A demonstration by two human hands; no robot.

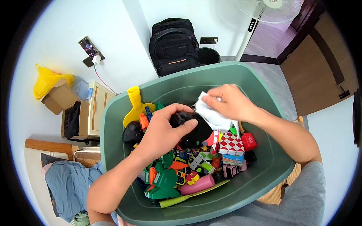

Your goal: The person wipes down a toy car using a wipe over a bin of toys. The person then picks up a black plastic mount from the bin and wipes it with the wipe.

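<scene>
"Head view over the green tub (113, 130): what is each grip holding?"

"The left hand (160, 130) is gripping a black object (200, 130), partly hidden; the right hand (228, 101) is pinching a white cloth (212, 114) beside it."

"And where is the black object sitting?"

"Inside the tub, over the toys (196, 161). A red-and-white checked block (230, 144) is lying near the cloth; a pink cylinder (198, 184) is resting beside a lime-green strip (188, 196)."
</scene>
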